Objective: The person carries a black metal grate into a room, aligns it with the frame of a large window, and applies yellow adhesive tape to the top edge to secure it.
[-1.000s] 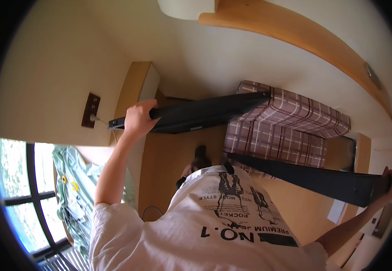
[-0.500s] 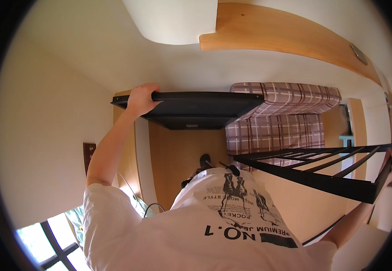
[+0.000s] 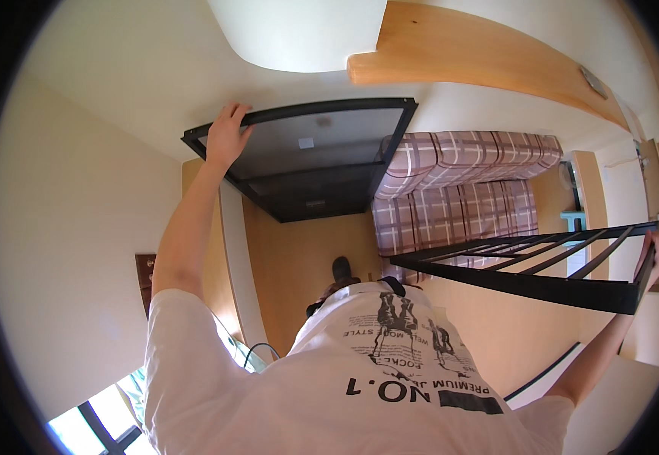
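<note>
My left hand point(image 3: 225, 136) grips the rim of a black rectangular framed panel point(image 3: 307, 155) held out in front of me, its dark flat face turned toward the camera. My right hand point(image 3: 652, 258) holds the far end of a black metal frame with several parallel slats point(image 3: 542, 262), which stretches sideways at chest height. Both arms are spread wide apart. My white printed t-shirt point(image 3: 360, 379) fills the lower middle of the view.
A bed with a plaid brown-and-white cover point(image 3: 458, 182) stands ahead on the wooden floor point(image 3: 299, 258). A light wooden board point(image 3: 481, 64) runs along the wall above. A dark wall socket point(image 3: 145, 277) and a window point(image 3: 109, 417) lie to my left.
The black panel has tipped from edge-on to face-on in my left hand. The slatted frame in my right hand has risen and levelled out. The view has swung away from the window.
</note>
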A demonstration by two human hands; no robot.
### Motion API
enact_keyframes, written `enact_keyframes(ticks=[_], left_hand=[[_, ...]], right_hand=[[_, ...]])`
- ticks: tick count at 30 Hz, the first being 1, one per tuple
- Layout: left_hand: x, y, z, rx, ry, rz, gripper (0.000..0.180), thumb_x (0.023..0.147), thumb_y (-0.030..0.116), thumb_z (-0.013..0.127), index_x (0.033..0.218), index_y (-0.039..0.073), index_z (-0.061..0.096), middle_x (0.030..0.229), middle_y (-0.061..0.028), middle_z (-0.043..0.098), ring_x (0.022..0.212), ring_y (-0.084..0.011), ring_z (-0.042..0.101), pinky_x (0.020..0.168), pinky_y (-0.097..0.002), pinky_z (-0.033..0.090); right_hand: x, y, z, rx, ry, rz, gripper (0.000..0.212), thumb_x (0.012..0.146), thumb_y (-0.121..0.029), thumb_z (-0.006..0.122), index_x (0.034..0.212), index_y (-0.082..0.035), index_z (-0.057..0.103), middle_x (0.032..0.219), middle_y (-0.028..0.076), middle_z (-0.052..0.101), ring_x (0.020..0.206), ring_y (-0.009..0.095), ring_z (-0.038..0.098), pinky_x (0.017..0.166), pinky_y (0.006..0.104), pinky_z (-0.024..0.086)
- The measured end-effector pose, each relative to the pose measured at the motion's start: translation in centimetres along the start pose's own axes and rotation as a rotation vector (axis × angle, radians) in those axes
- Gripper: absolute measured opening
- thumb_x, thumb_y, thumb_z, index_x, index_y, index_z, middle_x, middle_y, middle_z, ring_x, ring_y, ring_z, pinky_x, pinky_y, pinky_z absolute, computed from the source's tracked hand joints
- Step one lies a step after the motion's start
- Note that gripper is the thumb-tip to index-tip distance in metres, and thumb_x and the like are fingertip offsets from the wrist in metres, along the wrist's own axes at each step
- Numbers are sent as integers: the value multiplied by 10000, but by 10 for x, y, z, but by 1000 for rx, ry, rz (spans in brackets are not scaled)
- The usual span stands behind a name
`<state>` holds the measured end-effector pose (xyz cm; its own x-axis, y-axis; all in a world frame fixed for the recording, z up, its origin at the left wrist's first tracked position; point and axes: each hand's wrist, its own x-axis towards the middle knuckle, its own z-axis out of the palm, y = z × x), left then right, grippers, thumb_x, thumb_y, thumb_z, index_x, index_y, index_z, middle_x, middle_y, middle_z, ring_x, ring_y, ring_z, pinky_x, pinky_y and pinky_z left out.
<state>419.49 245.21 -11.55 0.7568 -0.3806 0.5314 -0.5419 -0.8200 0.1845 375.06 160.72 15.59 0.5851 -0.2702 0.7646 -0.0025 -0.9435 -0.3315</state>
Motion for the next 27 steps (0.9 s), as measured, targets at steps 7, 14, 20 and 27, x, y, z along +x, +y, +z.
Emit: enact_keyframes(ticks=[7,14,20,27], left_hand=[[-11,-11,14,93,-16,-90,366,841,67,695,1193,94,599,1151,-102,605,1075,-318,609,904,-412,522],[-30,6,5,244,47,-3,490,850,83,676,1326,59,563,1352,-121,574,1265,-306,541,1068,-431,450],[-64,142,-17,-148,66,-159,476,907,186,687,1338,29,559,1369,-194,571,1294,-377,521,1091,-439,425],[-106,497,-65,-1098,-329,188,985,791,443,826,1509,-11,328,1437,-251,493,1353,-378,473,1112,-439,389]], right_hand=[[5,-73,33,-204,-46,-207,48,967,29,610,921,17,604,833,34,572,804,112,528,801,229,437],[3,-91,36,-97,-68,-111,79,949,55,587,886,11,569,813,31,521,802,121,499,801,240,418],[5,-25,-10,297,-230,257,122,958,55,490,854,17,541,834,38,468,853,126,483,870,232,404],[6,-104,18,-221,-227,-362,182,814,2,722,946,-8,597,828,162,605,778,331,564,735,365,468]])
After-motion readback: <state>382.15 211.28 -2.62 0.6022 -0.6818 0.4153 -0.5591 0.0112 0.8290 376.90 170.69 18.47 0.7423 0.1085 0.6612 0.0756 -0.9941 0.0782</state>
